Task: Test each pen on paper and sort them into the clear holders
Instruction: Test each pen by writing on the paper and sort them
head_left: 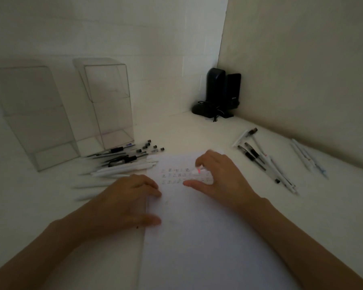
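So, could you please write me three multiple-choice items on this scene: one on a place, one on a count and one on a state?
1. Where does the left hand rest?
A) on the left edge of the paper
B) on a keyboard
C) on a mug

2. How many clear holders stand at the back left?
A) one
B) two
C) four

3. What is the right hand doing?
A) lying flat and empty
B) curled into an empty fist
C) pinching a white pen

Answers:
1 A: its fingers lie across the sheet's left edge.
2 B: two stand side by side.
3 C: its fingertips hold the pen over the paper.
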`<action>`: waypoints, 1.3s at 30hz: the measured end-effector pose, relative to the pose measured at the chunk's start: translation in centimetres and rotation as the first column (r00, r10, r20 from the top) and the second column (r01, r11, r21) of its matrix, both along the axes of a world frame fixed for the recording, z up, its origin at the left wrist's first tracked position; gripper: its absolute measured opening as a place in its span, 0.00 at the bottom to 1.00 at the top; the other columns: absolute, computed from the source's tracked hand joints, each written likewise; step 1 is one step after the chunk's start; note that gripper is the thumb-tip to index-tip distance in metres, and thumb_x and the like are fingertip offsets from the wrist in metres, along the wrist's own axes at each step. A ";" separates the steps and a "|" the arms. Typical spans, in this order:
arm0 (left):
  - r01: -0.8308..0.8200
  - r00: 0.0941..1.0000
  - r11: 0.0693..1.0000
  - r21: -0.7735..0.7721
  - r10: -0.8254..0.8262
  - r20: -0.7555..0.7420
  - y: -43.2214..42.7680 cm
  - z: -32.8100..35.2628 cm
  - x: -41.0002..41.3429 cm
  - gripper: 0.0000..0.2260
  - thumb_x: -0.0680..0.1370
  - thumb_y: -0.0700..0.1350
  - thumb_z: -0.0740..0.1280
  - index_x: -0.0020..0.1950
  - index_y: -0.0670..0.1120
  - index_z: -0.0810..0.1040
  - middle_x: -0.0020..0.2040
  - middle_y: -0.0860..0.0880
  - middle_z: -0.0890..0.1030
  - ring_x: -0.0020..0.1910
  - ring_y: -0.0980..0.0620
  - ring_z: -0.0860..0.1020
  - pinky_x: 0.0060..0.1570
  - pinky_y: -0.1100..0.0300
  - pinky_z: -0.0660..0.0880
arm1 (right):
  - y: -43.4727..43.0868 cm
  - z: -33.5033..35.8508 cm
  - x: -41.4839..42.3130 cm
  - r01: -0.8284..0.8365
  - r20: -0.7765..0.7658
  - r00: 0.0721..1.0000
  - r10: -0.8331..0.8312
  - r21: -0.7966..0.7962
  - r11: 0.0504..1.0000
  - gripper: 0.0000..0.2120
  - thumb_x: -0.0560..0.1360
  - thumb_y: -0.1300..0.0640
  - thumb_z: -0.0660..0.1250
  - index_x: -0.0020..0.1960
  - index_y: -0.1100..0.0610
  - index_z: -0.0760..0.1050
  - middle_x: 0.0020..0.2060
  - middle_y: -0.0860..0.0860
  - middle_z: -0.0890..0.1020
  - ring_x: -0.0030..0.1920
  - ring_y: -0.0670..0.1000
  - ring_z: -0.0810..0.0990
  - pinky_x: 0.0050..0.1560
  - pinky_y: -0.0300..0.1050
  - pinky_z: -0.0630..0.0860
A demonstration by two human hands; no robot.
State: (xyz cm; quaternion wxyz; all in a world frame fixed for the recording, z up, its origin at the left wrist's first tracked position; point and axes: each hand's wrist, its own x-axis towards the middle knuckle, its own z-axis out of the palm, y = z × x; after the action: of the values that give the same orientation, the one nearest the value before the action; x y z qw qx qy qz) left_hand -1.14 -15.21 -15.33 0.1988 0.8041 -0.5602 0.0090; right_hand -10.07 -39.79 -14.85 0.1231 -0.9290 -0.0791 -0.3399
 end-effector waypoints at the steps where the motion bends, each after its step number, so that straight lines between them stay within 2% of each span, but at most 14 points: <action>1: 0.008 1.000 1.000 0.019 -0.008 0.002 0.1 -0.2 -0.3 0.30 0.66 0.75 0.57 0.58 0.58 0.74 0.59 0.62 0.71 0.60 0.63 0.67 0.61 0.65 0.61 | -0.1 0.4 -0.1 -0.002 0.012 1.000 0.001 0.082 0.997 0.20 0.72 0.41 0.62 0.48 0.58 0.75 0.41 0.48 0.74 0.38 0.41 0.67 0.40 0.35 0.66; 3: 0.020 0.998 0.999 0.030 -0.022 0.057 0.2 -0.7 -0.6 0.32 0.64 0.76 0.59 0.61 0.59 0.72 0.60 0.62 0.70 0.61 0.65 0.64 0.61 0.67 0.57 | 0.3 1.9 -0.5 0.000 0.060 0.998 -0.021 0.327 0.945 0.15 0.76 0.49 0.57 0.51 0.58 0.74 0.40 0.52 0.76 0.34 0.43 0.70 0.36 0.34 0.68; 5: 0.006 0.997 1.000 0.019 -0.008 0.081 0.1 -0.9 -0.9 0.32 0.65 0.76 0.58 0.61 0.58 0.71 0.59 0.61 0.72 0.60 0.64 0.65 0.60 0.67 0.57 | 1.0 4.0 -0.6 0.018 0.062 0.996 -0.069 0.603 0.798 0.12 0.78 0.52 0.53 0.48 0.54 0.73 0.36 0.56 0.76 0.31 0.47 0.72 0.33 0.40 0.70; 7: -0.020 0.996 1.000 -0.012 0.021 0.086 -0.1 -1.0 -1.2 0.32 0.65 0.76 0.57 0.61 0.58 0.71 0.57 0.59 0.73 0.58 0.63 0.66 0.58 0.67 0.58 | 1.8 6.0 -0.4 0.050 0.015 0.996 -0.090 0.734 0.678 0.17 0.81 0.50 0.51 0.42 0.54 0.74 0.32 0.56 0.78 0.30 0.47 0.73 0.31 0.40 0.71; 9: -0.040 0.992 0.999 -0.025 0.043 0.121 -0.5 -1.2 -1.4 0.33 0.65 0.77 0.55 0.60 0.57 0.72 0.56 0.59 0.74 0.56 0.62 0.67 0.57 0.66 0.61 | 2.8 7.3 0.1 0.071 -0.087 0.996 -0.003 0.792 0.607 0.21 0.78 0.42 0.54 0.41 0.56 0.77 0.32 0.53 0.82 0.31 0.47 0.79 0.32 0.37 0.75; 12: -0.065 0.986 0.998 -0.013 0.066 0.154 -0.6 -1.2 -1.6 0.33 0.66 0.77 0.53 0.59 0.56 0.73 0.54 0.58 0.75 0.54 0.59 0.71 0.55 0.64 0.64 | 5.4 5.9 1.7 0.172 -0.313 0.945 0.094 0.721 0.671 0.14 0.73 0.45 0.67 0.41 0.56 0.79 0.36 0.51 0.84 0.37 0.50 0.82 0.38 0.42 0.77; 14: -0.050 0.984 0.999 -0.008 0.051 0.174 -0.4 -1.1 -1.5 0.32 0.67 0.76 0.53 0.60 0.56 0.73 0.54 0.57 0.76 0.53 0.58 0.73 0.55 0.64 0.65 | 7.0 3.6 2.7 0.206 -0.363 0.928 0.087 0.692 0.692 0.11 0.70 0.50 0.72 0.39 0.57 0.76 0.35 0.52 0.82 0.33 0.47 0.78 0.33 0.39 0.74; 17: -0.024 0.987 1.000 0.009 0.022 0.160 0.1 -1.0 -1.1 0.31 0.69 0.74 0.52 0.61 0.56 0.74 0.57 0.57 0.76 0.55 0.57 0.73 0.56 0.64 0.64 | 7.7 1.1 3.2 0.188 -0.315 0.946 0.081 0.733 0.654 0.10 0.70 0.61 0.70 0.34 0.58 0.70 0.28 0.51 0.74 0.28 0.42 0.69 0.28 0.34 0.66; 21: -0.003 0.982 1.000 0.019 -0.001 0.187 0.3 -0.7 -0.7 0.29 0.72 0.72 0.51 0.60 0.56 0.76 0.56 0.56 0.78 0.55 0.56 0.75 0.55 0.63 0.66 | 7.4 0.2 3.0 0.203 -0.251 0.968 -0.004 0.776 0.598 0.14 0.68 0.65 0.66 0.31 0.58 0.63 0.27 0.56 0.65 0.27 0.46 0.63 0.26 0.36 0.60; 24: 0.003 0.985 1.000 0.011 -0.005 0.173 0.5 -0.7 -0.7 0.28 0.72 0.71 0.50 0.60 0.56 0.76 0.57 0.56 0.77 0.56 0.58 0.73 0.55 0.66 0.64 | 7.6 0.1 3.1 0.175 -0.215 0.976 -0.008 0.769 0.615 0.12 0.69 0.65 0.65 0.32 0.60 0.63 0.28 0.57 0.64 0.28 0.48 0.62 0.27 0.38 0.60; 28: 0.022 0.985 1.000 0.014 -0.024 0.172 0.4 -0.8 -0.7 0.28 0.72 0.70 0.52 0.61 0.55 0.75 0.62 0.55 0.75 0.61 0.56 0.72 0.59 0.63 0.63 | 7.5 0.0 3.1 0.162 -0.203 0.979 -0.015 0.734 0.660 0.12 0.70 0.65 0.64 0.33 0.59 0.62 0.27 0.55 0.64 0.27 0.44 0.61 0.26 0.36 0.60; 33: 0.033 0.984 0.999 0.005 -0.033 0.176 0.3 -0.6 -0.8 0.27 0.72 0.69 0.53 0.60 0.53 0.76 0.59 0.55 0.76 0.57 0.58 0.70 0.55 0.66 0.59 | 7.4 0.0 3.6 0.204 -0.327 0.945 0.028 0.652 0.731 0.13 0.69 0.62 0.66 0.32 0.56 0.64 0.27 0.49 0.68 0.27 0.43 0.65 0.26 0.34 0.62; 35: 0.035 0.984 0.999 0.005 -0.036 0.174 0.3 -0.6 -0.8 0.28 0.72 0.69 0.53 0.60 0.53 0.75 0.59 0.55 0.76 0.56 0.58 0.70 0.54 0.67 0.60 | 7.4 -0.1 3.9 0.215 -0.359 0.933 0.022 0.605 0.767 0.14 0.69 0.61 0.67 0.31 0.54 0.64 0.26 0.47 0.69 0.27 0.43 0.66 0.28 0.37 0.64; 39: 0.028 0.986 0.999 0.014 -0.030 0.166 0.3 -0.6 -0.9 0.29 0.71 0.69 0.53 0.61 0.53 0.75 0.60 0.55 0.76 0.58 0.59 0.68 0.56 0.65 0.61 | 7.4 -0.5 4.1 0.187 -0.296 0.955 0.014 0.639 0.746 0.16 0.68 0.63 0.66 0.30 0.55 0.60 0.24 0.47 0.64 0.25 0.43 0.62 0.26 0.34 0.59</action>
State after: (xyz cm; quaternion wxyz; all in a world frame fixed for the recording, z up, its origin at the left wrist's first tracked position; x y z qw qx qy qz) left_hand -2.08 -14.87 -15.92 0.1468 0.7934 -0.5866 0.0696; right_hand -5.99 -32.41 -15.36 0.4372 -0.8665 0.1078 -0.2153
